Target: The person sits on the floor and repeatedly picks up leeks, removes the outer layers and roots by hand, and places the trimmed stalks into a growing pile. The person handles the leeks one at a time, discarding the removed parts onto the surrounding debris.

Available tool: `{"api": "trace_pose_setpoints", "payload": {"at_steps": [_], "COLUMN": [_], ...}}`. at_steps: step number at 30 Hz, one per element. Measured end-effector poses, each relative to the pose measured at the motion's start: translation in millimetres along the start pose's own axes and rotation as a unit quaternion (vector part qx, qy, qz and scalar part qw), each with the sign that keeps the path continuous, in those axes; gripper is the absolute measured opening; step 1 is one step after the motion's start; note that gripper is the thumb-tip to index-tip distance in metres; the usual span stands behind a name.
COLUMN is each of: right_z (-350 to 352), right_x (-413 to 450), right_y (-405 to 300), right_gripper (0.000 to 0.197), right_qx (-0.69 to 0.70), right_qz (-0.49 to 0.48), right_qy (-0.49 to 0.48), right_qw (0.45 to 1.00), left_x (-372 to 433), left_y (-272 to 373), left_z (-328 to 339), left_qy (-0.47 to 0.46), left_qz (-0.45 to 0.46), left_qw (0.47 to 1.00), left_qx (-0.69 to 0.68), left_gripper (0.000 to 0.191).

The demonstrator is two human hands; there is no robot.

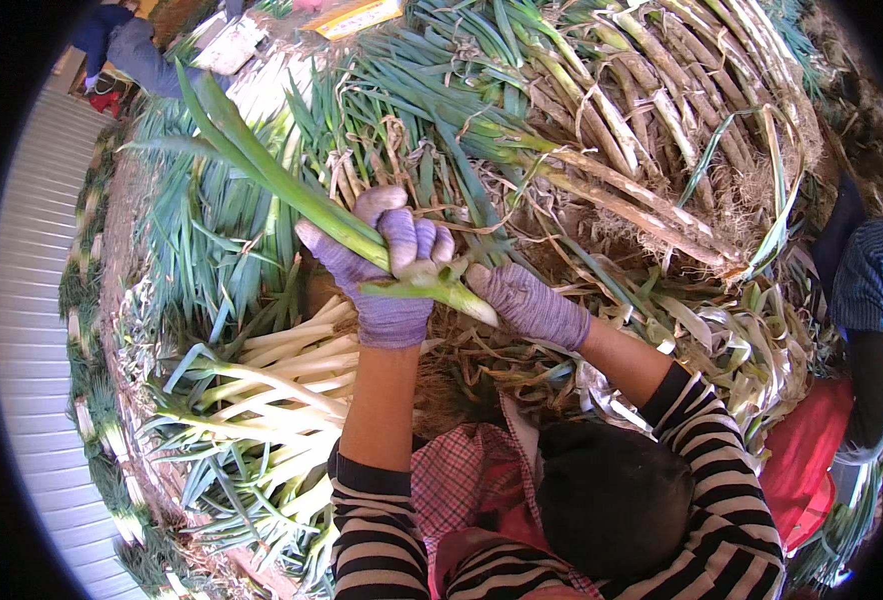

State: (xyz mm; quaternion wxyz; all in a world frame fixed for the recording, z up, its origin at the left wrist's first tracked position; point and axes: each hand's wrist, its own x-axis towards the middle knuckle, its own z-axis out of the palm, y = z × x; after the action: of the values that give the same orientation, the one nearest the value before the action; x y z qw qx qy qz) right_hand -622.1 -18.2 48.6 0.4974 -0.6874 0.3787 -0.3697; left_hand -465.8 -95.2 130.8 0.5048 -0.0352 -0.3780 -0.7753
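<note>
My left hand (393, 270), in a dirty purple knit glove, is closed around a green onion stalk (314, 214), whose green leaves point to the upper left. My right hand (531, 304), gloved alike, has its fingertips at the torn outer leaves (449, 289) by the stalk's white lower part. Whether the right fingers pinch that layer is hard to tell. White-stemmed green onions (291, 397) lie in a pile left of my forearms. Beyond my hands are unpeeled green onions (651, 97) with brown, soil-covered stems and roots.
Peeled leaf skins (719, 337) are heaped at the right. A person in blue clothing (873, 285) is at the right rim, another (138, 52) at the upper left. A yellow-edged box (355, 19) stands at the top. Ribbed pale sheeting (44, 337) runs along the left.
</note>
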Motion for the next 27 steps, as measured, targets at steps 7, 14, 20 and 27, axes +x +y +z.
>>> {"api": "trace_pose_setpoints", "payload": {"at_steps": [7, 14, 20, 27], "right_z": [-37.5, -22.6, -24.0, -50.4], "right_x": [-39.4, -16.1, -16.6, -175.7], "right_y": [28.3, -50.7, -42.9, 35.2], "right_gripper": [0.057, 0.054, 0.053, 0.03], "right_qx": [0.018, 0.013, -0.074, 0.107], "right_qz": [0.333, -0.082, -0.096, 0.26], "right_qy": [0.128, 0.083, 0.012, 0.317], "right_qw": [0.934, 0.993, 0.993, 0.906], "left_x": [11.0, 6.1, 18.7, -0.5], "left_y": [22.4, 14.9, 18.0, 81.5], "left_z": [-7.3, -9.1, 4.4, -32.8], "left_qy": [-0.097, -0.051, -0.139, -0.039], "left_qz": [-0.01, -0.019, -0.063, 0.004], "left_qw": [0.993, 0.997, 0.985, 0.999], "left_qx": [-0.068, -0.059, -0.077, 0.001], "left_gripper": [0.093, 0.074, 0.07, 0.073]}}
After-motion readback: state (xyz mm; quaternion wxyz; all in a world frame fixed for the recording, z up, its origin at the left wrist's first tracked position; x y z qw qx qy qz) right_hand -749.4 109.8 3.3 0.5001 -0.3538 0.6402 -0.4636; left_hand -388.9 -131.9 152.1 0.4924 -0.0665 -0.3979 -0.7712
